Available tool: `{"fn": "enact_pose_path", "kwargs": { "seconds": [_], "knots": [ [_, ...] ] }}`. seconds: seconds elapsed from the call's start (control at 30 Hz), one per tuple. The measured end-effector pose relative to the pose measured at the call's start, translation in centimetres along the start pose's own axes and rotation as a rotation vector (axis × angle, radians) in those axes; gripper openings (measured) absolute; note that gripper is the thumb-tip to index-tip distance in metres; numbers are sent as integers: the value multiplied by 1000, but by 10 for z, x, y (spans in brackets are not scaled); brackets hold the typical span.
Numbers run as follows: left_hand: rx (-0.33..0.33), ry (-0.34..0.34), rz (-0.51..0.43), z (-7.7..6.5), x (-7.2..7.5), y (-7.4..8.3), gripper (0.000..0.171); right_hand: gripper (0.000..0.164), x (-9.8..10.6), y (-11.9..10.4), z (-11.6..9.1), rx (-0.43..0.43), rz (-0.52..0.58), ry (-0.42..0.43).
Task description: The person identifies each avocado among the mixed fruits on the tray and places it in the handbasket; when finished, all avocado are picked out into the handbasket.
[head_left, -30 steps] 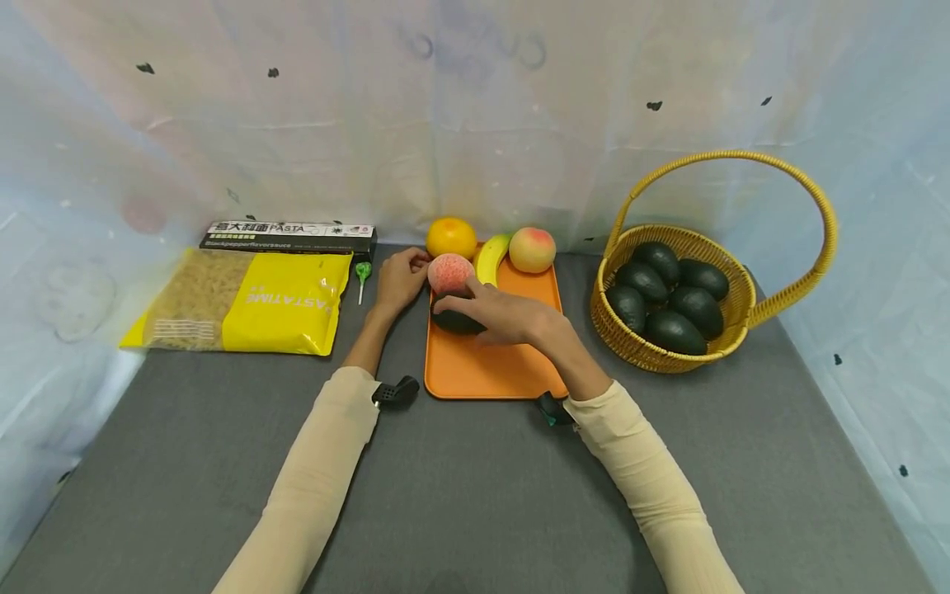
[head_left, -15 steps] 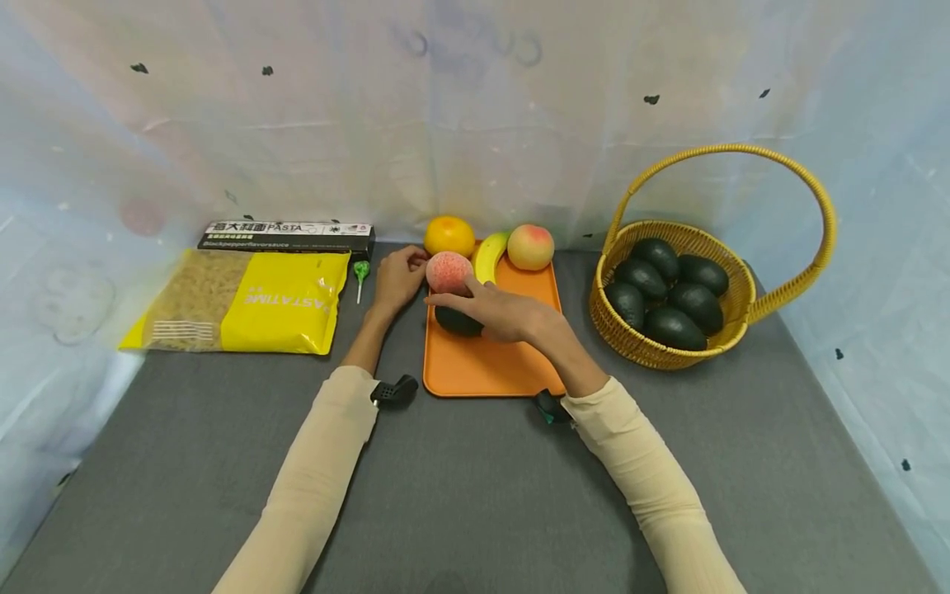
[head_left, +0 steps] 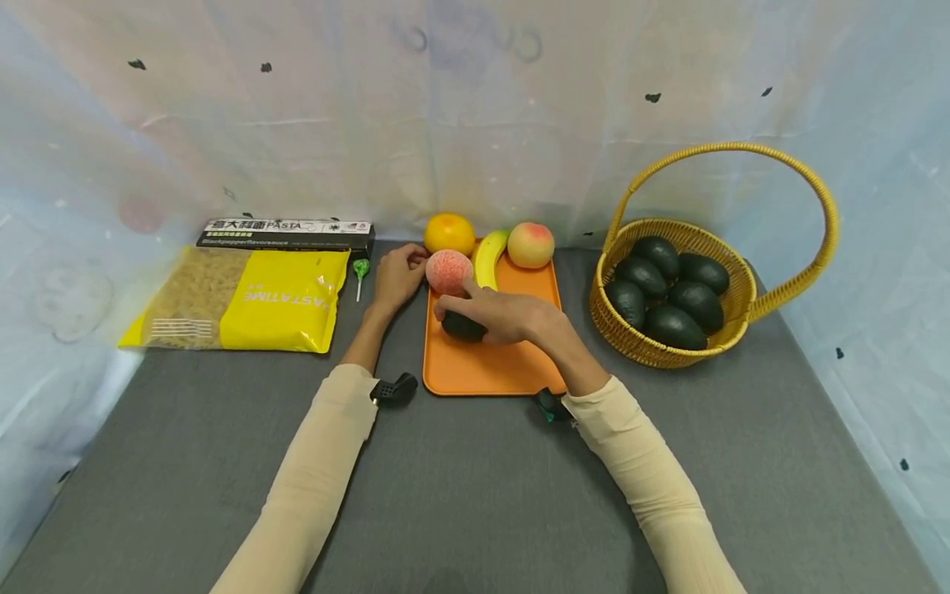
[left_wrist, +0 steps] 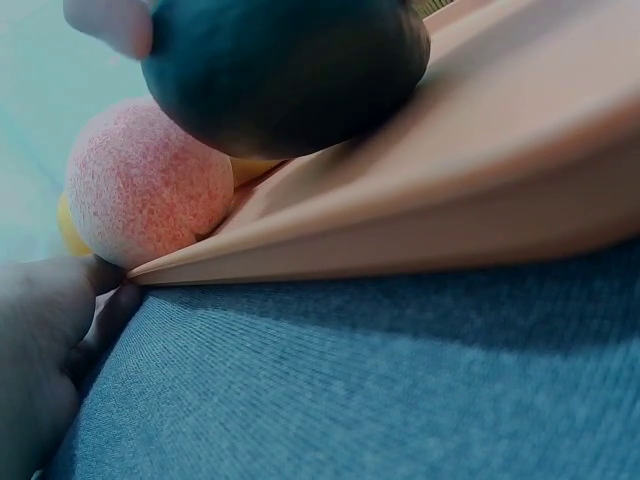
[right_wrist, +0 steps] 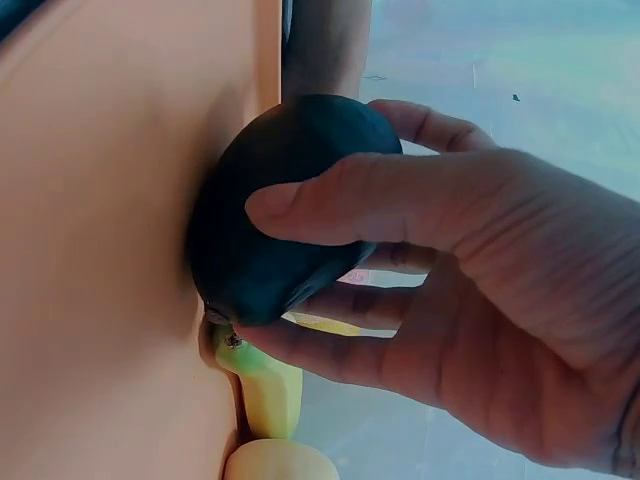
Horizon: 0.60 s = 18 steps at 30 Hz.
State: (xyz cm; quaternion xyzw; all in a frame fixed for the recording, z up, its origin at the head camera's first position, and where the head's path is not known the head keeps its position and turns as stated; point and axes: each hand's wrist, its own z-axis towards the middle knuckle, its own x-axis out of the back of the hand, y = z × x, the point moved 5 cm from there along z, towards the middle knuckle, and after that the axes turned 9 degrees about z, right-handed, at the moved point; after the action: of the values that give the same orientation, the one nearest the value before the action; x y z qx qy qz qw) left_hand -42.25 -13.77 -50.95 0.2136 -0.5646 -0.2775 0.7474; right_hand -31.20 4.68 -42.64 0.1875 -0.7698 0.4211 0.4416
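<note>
In the head view my right hand (head_left: pixel 505 317) grips a dark green avocado (head_left: pixel 463 327) over the left half of the orange tray (head_left: pixel 490 375). The right wrist view shows the thumb across the avocado (right_wrist: pixel 290 215) and the other fingers around its far side. My left hand (head_left: pixel 398 276) is at the tray's left edge, its thumb and a finger pinching the rim (left_wrist: pixel 210 268). A pink, speckled round fruit (head_left: pixel 449 272) sits just behind the avocado. Farther back are an orange (head_left: pixel 449 234), a banana (head_left: pixel 486 260) and a peach (head_left: pixel 530 246).
To the right, a yellow wicker basket (head_left: pixel 653 356) with a tall handle holds several avocados (head_left: pixel 675 328). On the left lie a yellow pasta bag (head_left: pixel 285 301), a black-and-white pasta box (head_left: pixel 285 237) and a green lollipop (head_left: pixel 360 269). A pale curtain (head_left: pixel 475 115) hangs behind the grey table.
The right hand's extended finger has curled down around the avocado, which has shifted slightly right on the tray. The left hand stays at the tray's edge.
</note>
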Motion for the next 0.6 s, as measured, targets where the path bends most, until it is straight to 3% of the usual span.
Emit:
{"fn": "enact_pose_path", "kwargs": {
  "seconds": [0.23,0.4,0.6],
  "knots": [
    [2,3,0,0,-2,0,27,71,4,-3,-3,94,34,26],
    [-9,1,-9,0,-3,1,27,72,18,-2,-14,71,75,68],
    [-13,7,5,-1,-3,0,28,70,43,-2,-41,61,106,197]
  ]
}}
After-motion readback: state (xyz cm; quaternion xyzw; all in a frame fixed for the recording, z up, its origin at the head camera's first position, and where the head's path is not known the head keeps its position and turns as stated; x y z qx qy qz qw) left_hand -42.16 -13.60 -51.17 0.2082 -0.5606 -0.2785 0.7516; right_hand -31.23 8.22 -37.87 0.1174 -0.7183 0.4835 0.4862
